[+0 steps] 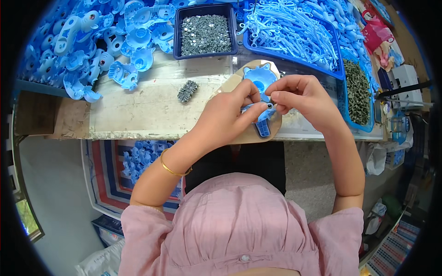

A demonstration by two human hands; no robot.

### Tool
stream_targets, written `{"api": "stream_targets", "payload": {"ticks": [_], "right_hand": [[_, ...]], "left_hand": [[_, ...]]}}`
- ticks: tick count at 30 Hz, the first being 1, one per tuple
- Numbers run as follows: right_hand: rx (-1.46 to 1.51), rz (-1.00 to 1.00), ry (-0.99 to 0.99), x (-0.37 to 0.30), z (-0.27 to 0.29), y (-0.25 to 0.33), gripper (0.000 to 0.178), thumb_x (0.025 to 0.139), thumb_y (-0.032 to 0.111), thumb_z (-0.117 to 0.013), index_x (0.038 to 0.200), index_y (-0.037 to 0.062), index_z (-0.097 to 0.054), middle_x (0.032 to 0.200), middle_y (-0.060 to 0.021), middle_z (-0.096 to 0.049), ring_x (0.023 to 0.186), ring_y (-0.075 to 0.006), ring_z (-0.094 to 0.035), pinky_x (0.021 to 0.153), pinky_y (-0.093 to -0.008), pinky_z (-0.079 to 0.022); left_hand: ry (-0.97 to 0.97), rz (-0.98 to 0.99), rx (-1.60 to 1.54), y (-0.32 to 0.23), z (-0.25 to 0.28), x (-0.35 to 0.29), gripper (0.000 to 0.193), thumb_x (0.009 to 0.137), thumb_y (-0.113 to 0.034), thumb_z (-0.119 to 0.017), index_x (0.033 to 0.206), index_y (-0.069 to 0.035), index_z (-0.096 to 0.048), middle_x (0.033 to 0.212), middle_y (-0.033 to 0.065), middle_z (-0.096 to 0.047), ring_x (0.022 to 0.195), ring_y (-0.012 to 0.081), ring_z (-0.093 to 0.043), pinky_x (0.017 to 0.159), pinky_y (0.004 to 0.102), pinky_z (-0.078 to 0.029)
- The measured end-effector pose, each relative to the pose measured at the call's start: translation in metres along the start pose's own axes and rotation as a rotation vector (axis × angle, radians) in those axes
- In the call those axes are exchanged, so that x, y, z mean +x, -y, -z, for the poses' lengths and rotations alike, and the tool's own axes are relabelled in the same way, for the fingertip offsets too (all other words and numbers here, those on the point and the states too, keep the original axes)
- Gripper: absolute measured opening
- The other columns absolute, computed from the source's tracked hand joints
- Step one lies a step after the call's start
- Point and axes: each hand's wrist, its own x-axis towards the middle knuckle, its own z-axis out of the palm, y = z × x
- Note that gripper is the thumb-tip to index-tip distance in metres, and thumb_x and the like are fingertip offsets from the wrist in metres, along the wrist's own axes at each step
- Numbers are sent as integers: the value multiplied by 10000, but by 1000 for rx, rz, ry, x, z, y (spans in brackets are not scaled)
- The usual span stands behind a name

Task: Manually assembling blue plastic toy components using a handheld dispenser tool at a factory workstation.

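A light-blue plastic shell part [259, 79] with a round cup and a short handle lies on a tan board [275, 120] at the table's front edge. My left hand [229, 110] is closed with thumb and fingers on this shell part, covering some of its middle. Close beside it, the fingertips of my right hand [306, 97] are pinched together over the part. Whatever they hold is too small and too hidden to name. A small grey-green toothed clump [188, 91] sits on the table left of the board.
Heaped blue shells [133, 27] cover the back left. Behind the board stand a dark-blue tray [177, 46] of small metal pieces and a blue basket [294, 59] of thin blue links. At right is a blue basket [366, 127] of greenish pieces. A striped bag [103, 184] hangs below.
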Motion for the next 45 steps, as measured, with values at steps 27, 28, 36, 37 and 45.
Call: {"api": "stream_targets", "payload": {"ticks": [27, 28, 36, 37, 45], "right_hand": [[-90, 60, -25, 21, -12, -39, 262, 858, 18, -737, 1081, 28, -599, 952, -1, -630, 847, -49, -586, 743, -201, -465], [-81, 42, -4, 23, -12, -41, 264, 852, 14, -742, 1075, 26, -601, 945, -3, -630, 838, -47, -585, 736, -202, -465], [-138, -26, -38, 22, -18, -32, 248, 838, -3, -744, 1044, 18, -608, 893, -1, -636, 797, -37, -583, 696, -190, -457], [-172, -36, -40, 23, -17, -32, 242, 836, -7, -741, 1039, 14, -611, 884, -2, -639, 786, -38, -584, 688, -193, -459], [-405, 10, 89, 24, -18, -16, 167, 835, -15, -717, 987, -19, -648, 870, -53, -676, 749, -62, -610, 663, -222, -474]], "left_hand": [[-257, -242, 638, 20, 30, -21, 549, 743, -231, -827, 1218, -73, -601, 1130, 122, -623, 1036, 334, -573, 911, 436, -467], [-259, -239, 639, 21, 28, -22, 549, 743, -231, -827, 1218, -73, -601, 1130, 122, -623, 1036, 334, -573, 911, 436, -467], [-288, -239, 620, 31, 20, -19, 430, 742, -155, -811, 1112, -69, -608, 1063, 105, -616, 992, 316, -573, 861, 418, -473], [-284, -241, 617, 31, 20, -18, 430, 742, -155, -811, 1112, -69, -608, 1063, 105, -616, 992, 316, -573, 861, 418, -473], [-272, -206, 621, 29, 20, -18, 322, 731, -138, -812, 997, -98, -634, 1042, 54, -624, 968, 292, -574, 837, 414, -478]]}}
